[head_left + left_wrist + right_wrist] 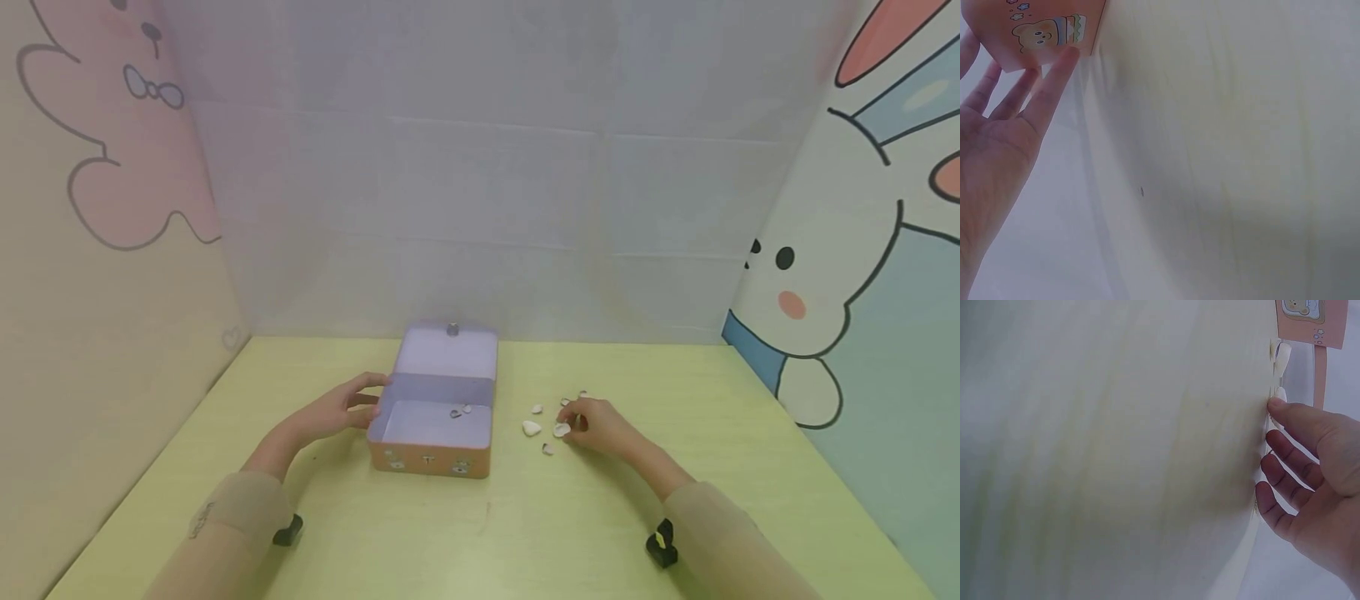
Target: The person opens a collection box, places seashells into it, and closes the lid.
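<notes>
Orange rectangular box with a lavender lining (431, 461), head view: stands on the pale yellow-green bench (420, 542), its lavender lid (446, 354) tipped back and its inside in plain sight.
Two small pale pieces (467, 409), head view: lie within the box, close together, towards its back right.
Irregular white shell-like pieces (532, 428), head view: about six show on the bench to the right of the box, well apart from it; some are partly hidden behind fingers.
Count so far, head view: two inside against about six outside, which suggests an early stage, with the larger share left on the bench.
Left hand (330, 412), head view: fingers spread apart, their tips at the left wall of the box.
Right hand (598, 425), head view: fingers bent down to one white piece, touching or very near it; whether it is clamped between them cannot be told.
Bear-printed corner, left wrist view: the left hand's long, parted fingers touch the outside of the box and carry no loose piece that shows.
Bench edge, right wrist view: the right hand's thumb and fingers stand apart at the surface, the thumb tip beside white pieces; the box is just beyond, and the forefinger's grip is unclear.
</notes>
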Demonstrator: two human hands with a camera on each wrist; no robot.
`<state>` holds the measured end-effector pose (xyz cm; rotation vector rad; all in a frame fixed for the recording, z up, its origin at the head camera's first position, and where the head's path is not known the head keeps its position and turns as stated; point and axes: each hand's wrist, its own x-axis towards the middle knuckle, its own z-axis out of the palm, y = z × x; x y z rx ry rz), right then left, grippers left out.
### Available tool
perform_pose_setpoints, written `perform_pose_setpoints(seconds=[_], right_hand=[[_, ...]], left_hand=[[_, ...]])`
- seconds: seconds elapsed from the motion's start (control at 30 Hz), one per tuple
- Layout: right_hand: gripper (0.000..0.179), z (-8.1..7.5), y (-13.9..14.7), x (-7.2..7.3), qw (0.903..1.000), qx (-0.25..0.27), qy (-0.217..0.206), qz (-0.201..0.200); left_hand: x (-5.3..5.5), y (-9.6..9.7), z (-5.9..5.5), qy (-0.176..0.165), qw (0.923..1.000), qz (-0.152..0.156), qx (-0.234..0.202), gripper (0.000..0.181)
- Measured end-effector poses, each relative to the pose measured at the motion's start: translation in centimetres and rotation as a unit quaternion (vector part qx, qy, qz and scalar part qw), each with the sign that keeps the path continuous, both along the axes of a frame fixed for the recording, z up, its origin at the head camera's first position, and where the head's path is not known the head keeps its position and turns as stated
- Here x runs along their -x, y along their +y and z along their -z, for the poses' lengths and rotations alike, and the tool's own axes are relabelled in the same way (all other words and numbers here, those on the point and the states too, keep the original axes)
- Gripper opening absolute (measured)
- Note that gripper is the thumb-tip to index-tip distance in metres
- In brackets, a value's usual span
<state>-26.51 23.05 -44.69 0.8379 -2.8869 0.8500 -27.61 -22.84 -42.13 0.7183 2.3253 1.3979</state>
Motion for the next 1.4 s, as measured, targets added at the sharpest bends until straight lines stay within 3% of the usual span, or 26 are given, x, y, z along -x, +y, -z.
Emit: perform_pose_setpoints(seconds=[0.3,0.57,0.87,1.07,1.4], right_hand=[[0.016,-0.3,0.1,-0.4,0.9999,0.003,-0.004,0.015],[0.015,-1.8,-0.4,-1.0,0.999,0.015,-0.019,0.037],[0.017,-3.8,-0.9,-1.6,0.9982,0.046,0.034,0.02],[0.018,-4.6,-1.5,-1.7,0.9968,0.061,0.047,0.023],[0.018,-6.1,-4.5,-2.3,0.9932,0.086,0.078,0.006]], left_hand=[[0.1,0.0,0.2,-0.008,1.0,-0.001,-0.004,0.055],[0.2,0.8,0.0,0.005,0.9985,-0.025,0.048,0.059],[0.2,1.1,0.3,0.036,0.9964,-0.029,0.071,0.071],[0.4,1.1,0.4,0.054,0.9942,-0.035,0.086,0.075],[0.2,1.4,0.2,0.05,0.994,-0.041,0.088,0.073]])
